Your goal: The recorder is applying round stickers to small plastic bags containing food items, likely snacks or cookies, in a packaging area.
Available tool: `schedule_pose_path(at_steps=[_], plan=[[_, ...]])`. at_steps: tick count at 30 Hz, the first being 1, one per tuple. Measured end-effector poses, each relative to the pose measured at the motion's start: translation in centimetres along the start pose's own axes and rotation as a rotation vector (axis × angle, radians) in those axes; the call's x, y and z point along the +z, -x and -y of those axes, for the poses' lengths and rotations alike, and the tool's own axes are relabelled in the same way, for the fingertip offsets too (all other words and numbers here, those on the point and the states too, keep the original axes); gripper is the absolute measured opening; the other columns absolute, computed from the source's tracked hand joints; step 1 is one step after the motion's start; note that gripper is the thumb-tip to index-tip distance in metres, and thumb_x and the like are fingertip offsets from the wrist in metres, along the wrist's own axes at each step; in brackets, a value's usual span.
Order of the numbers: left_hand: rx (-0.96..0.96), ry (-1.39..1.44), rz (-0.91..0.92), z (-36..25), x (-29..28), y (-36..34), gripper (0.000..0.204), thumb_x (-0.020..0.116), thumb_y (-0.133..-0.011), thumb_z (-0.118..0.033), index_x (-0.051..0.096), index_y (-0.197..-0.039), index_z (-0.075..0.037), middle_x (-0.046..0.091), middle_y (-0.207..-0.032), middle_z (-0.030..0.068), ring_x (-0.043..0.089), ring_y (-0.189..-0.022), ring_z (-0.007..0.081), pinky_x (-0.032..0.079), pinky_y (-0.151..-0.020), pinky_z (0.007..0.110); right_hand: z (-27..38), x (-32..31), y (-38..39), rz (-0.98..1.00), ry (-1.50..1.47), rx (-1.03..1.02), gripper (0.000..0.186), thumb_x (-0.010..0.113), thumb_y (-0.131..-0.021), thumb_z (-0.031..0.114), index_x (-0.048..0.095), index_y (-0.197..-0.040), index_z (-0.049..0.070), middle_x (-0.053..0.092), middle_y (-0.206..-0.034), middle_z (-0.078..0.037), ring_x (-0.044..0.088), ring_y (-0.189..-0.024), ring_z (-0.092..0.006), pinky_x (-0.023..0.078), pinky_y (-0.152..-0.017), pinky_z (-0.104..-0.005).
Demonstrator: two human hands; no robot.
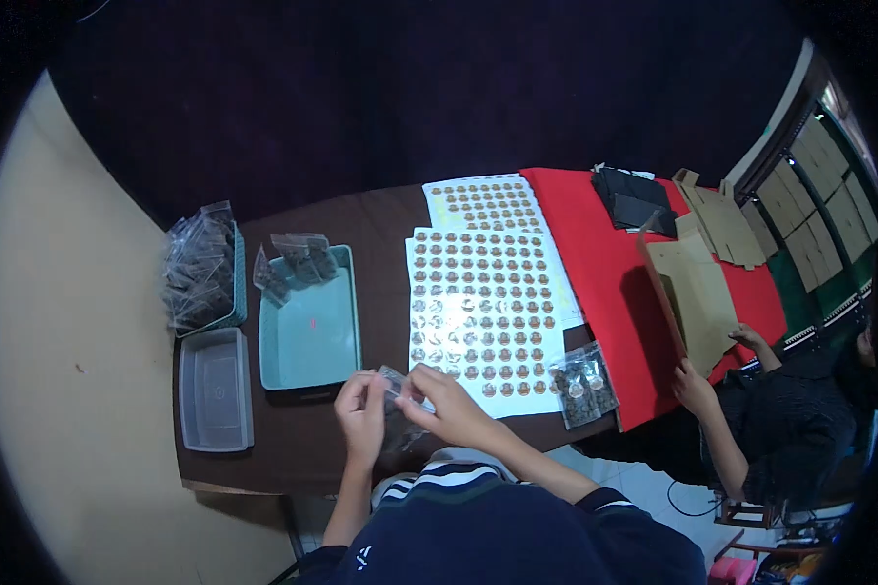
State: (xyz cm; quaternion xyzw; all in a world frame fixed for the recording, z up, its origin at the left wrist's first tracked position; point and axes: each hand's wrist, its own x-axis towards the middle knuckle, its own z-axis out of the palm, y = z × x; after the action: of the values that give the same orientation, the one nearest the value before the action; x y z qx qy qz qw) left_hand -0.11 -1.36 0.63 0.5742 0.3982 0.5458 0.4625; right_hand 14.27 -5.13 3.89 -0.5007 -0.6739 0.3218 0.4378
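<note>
Because the clear bag (391, 376) looks thin and limp, you seem to need both hands to steady it: your left hand (363, 417) is closed, pinching one side, while your right hand (451, 405) grips the other. That puts the bag just left of the near left corner of the upper sticker sheet (480, 322), which lies flat, probably so every round label stays reachable. A second sheet (441, 200) shows from under its far end. Left of the upper sheet, the teal tray (310, 336) has filled bags (309, 257) at its far end, propped against the rim, likely to keep them together. Farther left, a basket (241, 285) is heaped with more bags (202, 255), with a clear plastic box (215, 395) on its near side, on the brown tabletop (385, 229). Right of the sheet's near end lie bags with dark contents (585, 385), beside the red cloth (563, 219); farther right, a co-worker's two hands (695, 392) support a cardboard box (707, 292), presumably to hold it tilted.
</note>
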Motion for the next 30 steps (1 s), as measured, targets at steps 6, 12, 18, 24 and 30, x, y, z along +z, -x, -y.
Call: schedule_pose_path(at_steps=[6,12,18,24,30], plan=[[-0.018,-0.034,-0.060,-0.6,-1.1,-1.1,0.015,0.051,-0.086,-0.002,0.053,-0.073,0.004,0.054,-0.077,0.0049,0.049,-0.070,0.0086,0.040,-0.066,0.021,0.0,0.1,-0.2,0.012,-0.067,0.023,0.021,0.058,-0.082,0.019,0.049,-0.079,0.000,0.050,-0.075,-0.012,0.051,-0.068,-0.0241,0.041,-0.062,-0.0329],[0.042,-0.090,-0.116,-0.6,-1.8,-2.4,0.020,0.050,-0.089,-0.008,0.053,-0.073,0.003,0.052,-0.076,0.0031,0.046,-0.070,0.0072,0.038,-0.065,0.020,-0.6,0.0,0.0,0.011,-0.136,0.024,0.019,0.058,-0.083,0.018,0.049,-0.080,0.001,0.050,-0.077,-0.010,0.051,-0.069,-0.0209,0.041,-0.062,-0.0310],[0.013,-0.118,-0.168,-1.2,-1.9,-2.8,0.025,0.048,-0.091,-0.013,0.052,-0.072,0.002,0.049,-0.072,0.0000,0.042,-0.066,0.0054,0.036,-0.062,0.020,-0.7,-0.8,0.1,0.008,-0.214,0.025,0.017,0.059,-0.083,0.016,0.051,-0.077,0.002,0.048,-0.071,-0.007,0.047,-0.064,-0.0170,0.039,-0.060,-0.0284],[-0.010,-0.016,-0.131,-0.7,-1.7,-2.5,0.027,0.045,-0.093,-0.016,0.049,-0.072,0.000,0.048,-0.071,-0.0006,0.041,-0.068,0.0055,0.036,-0.066,0.020,-2.1,-0.9,0.5,0.034,-0.346,0.046,0.016,0.061,-0.081,0.014,0.051,-0.077,0.002,0.047,-0.071,-0.004,0.046,-0.064,-0.0115,0.037,-0.059,-0.0247],[-0.099,0.103,-0.095,-1.5,1.0,-3.0,0.029,0.037,-0.096,-0.028,0.041,-0.076,-0.008,0.039,-0.072,-0.0016,0.037,-0.068,0.0081,0.038,-0.076,0.028,-4.7,-2.3,1.8,0.243,-0.790,0.300,0.016,0.066,-0.078,0.014,0.054,-0.085,0.006,0.053,-0.083,0.000,0.048,-0.076,-0.0076,0.039,-0.068,-0.0226]])
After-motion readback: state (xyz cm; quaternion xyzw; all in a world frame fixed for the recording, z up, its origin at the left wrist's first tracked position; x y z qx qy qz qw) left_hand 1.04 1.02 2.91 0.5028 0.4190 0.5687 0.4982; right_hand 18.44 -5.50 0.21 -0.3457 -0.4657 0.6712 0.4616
